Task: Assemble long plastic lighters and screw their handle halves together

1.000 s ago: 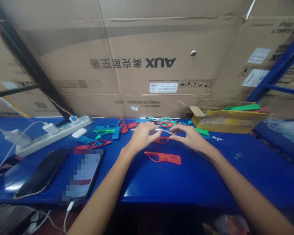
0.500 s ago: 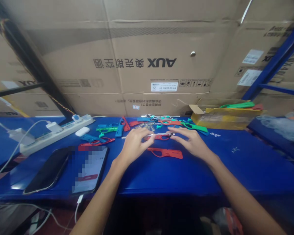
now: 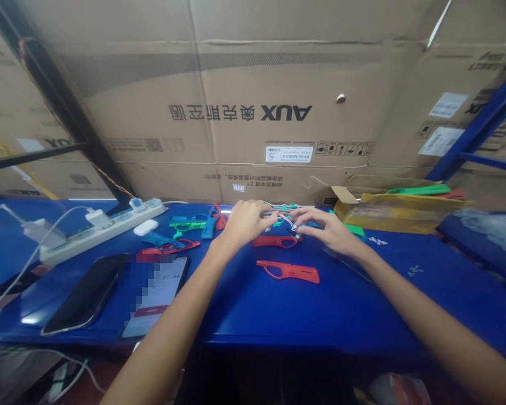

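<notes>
My left hand (image 3: 245, 226) is closed in a pinch on a thin metal rod with a white wire (image 3: 285, 218), mostly hidden by the fingers. From it the wire runs right to a small black part (image 3: 294, 232). At that end, my right hand (image 3: 329, 229) has its thumb and forefinger closed on the wire and black part. Just below the fingers lies a red plastic lighter shell half (image 3: 273, 242). Nearer to me is another red shell half (image 3: 293, 271), flat on the blue table (image 3: 287, 315), touched by neither hand.
Blue shells (image 3: 209, 225) and green ones (image 3: 189, 225) lie left of my hands. A cardboard box (image 3: 398, 212) with shells stands at the back right. On the left are a power strip (image 3: 109, 228), a white earbud case (image 3: 145, 227) and two phones (image 3: 86, 292). Cardboard (image 3: 236, 73) walls the back.
Both hands stay close together at the wire. The fingers have shifted, and the black part now hangs lower below the right fingertips. The camera view has moved slightly.
</notes>
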{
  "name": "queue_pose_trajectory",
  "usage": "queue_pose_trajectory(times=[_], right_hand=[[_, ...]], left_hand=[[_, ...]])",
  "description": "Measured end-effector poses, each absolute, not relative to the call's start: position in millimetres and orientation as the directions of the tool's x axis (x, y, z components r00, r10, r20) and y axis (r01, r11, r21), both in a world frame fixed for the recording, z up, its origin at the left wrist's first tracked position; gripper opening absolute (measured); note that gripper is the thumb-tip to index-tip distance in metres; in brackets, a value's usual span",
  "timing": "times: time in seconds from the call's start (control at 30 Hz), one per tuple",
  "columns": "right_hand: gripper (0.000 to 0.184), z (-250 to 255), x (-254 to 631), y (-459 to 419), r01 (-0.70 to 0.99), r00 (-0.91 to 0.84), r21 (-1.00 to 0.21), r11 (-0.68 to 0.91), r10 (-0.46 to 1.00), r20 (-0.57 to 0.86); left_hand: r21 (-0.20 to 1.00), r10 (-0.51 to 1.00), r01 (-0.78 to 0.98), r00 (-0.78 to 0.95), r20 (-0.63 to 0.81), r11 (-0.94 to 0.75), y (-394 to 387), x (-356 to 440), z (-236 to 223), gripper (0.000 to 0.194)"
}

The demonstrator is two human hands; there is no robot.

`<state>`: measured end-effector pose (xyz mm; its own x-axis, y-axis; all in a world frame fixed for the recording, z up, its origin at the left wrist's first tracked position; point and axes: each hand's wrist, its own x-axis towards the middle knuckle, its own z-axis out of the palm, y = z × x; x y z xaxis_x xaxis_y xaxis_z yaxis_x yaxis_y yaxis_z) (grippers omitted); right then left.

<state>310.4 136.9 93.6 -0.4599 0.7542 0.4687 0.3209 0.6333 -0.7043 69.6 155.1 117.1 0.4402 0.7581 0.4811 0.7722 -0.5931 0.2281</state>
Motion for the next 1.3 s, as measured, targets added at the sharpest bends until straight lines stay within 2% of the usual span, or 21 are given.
queue_pose_trajectory(times=[0.1,0.23,0.3,0.4,0.53,0.67,0.77,0.9,0.97,1.03,1.23,1.3], right_hand=[[0.015,95,304,147,0.35,-0.508,-0.673,0.651,0.736,0.448],[0.008,76,293,142,0.412,-0.488,-0.552,0.725,0.687,0.538],[0.005,67,290,137,0.441,-0.455,-0.534,0.722,0.692,0.56],[0.009,62,290,134,0.463,-0.363,-0.588,0.663,0.747,0.557],[0.013,64,291,135,0.453,-0.223,-0.727,0.516,0.855,0.468],[0.015,63,289,135,0.372,-0.179,-0.782,0.5,0.865,0.468],[0.013,63,291,132,0.44,-0.209,-0.687,0.579,0.81,0.548],[0.016,67,293,126,0.588,-0.305,-0.435,0.683,0.684,0.662],[0.016,68,293,124,0.606,-0.328,-0.395,0.69,0.67,0.666],[0.014,68,291,124,0.6,-0.322,-0.437,0.67,0.702,0.635],[0.014,62,291,131,0.455,-0.17,-0.71,0.538,0.835,0.524],[0.017,62,292,132,0.438,-0.149,-0.727,0.528,0.841,0.52]], left_hand=[[0.223,0.761,0.79,0.408,0.504,-0.571,163,72,108,0.029],[0.275,0.754,0.757,0.401,0.52,-0.593,161,71,95,0.03],[0.288,0.751,0.743,0.411,0.516,-0.605,157,70,91,0.026],[0.273,0.745,0.749,0.408,0.528,-0.604,152,69,90,0.022],[0.267,0.753,0.781,0.355,0.554,-0.564,149,67,89,0.022],[0.278,0.759,0.785,0.34,0.555,-0.554,147,70,87,0.022],[0.293,0.754,0.777,0.324,0.572,-0.557,145,74,84,0.022],[0.345,0.76,0.758,0.291,0.582,-0.554,145,78,79,0.025],[0.368,0.766,0.754,0.268,0.584,-0.544,144,79,78,0.025],[0.38,0.773,0.759,0.246,0.584,-0.528,144,79,78,0.025],[0.397,0.804,0.779,0.219,0.553,-0.485,145,76,79,0.024],[0.381,0.802,0.79,0.222,0.554,-0.481,145,75,78,0.025]])
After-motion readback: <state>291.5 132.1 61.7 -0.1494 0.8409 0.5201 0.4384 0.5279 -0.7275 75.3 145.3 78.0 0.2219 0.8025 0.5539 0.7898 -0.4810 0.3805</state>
